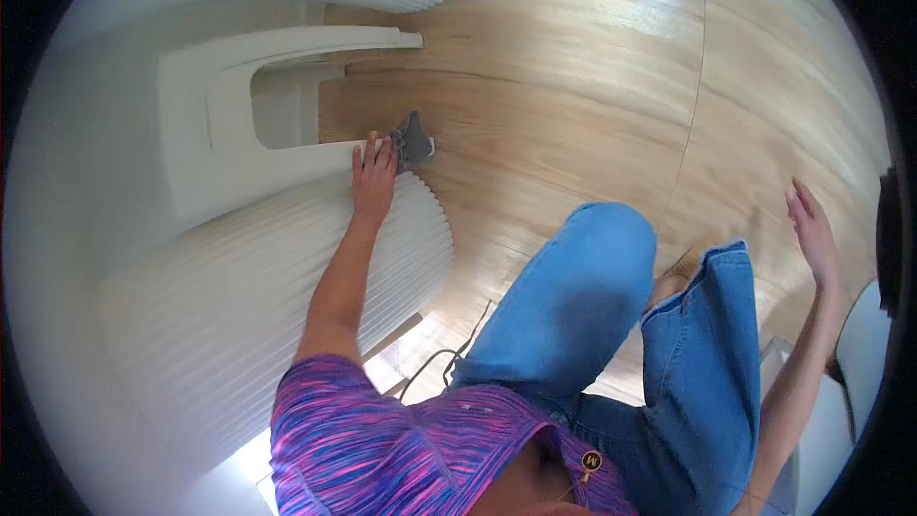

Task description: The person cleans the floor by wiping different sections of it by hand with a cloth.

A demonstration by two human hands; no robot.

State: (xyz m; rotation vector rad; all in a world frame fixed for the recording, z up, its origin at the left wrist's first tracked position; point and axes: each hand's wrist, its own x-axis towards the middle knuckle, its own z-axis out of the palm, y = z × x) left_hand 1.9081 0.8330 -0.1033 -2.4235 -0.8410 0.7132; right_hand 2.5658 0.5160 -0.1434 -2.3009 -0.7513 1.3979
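My left hand (373,177) lies over the lower leg of a white frame (330,155), on the left. A crumpled grey cloth (413,141) sticks out past its fingertips at the end of that leg; the hand presses it there, and the thumb's grip is partly hidden. My right hand (812,229) hangs in the air over the floor at the right, its fingers apart and holding nothing.
White ribbed curved panels (382,258) stand below and above the frame. The frame's upper leg (353,38) reaches out over the wood-look floor (544,105). A dark cable (435,354) lies beside my bent, jeans-covered knee (611,248). Pale blue-white objects (864,325) are at the far right.
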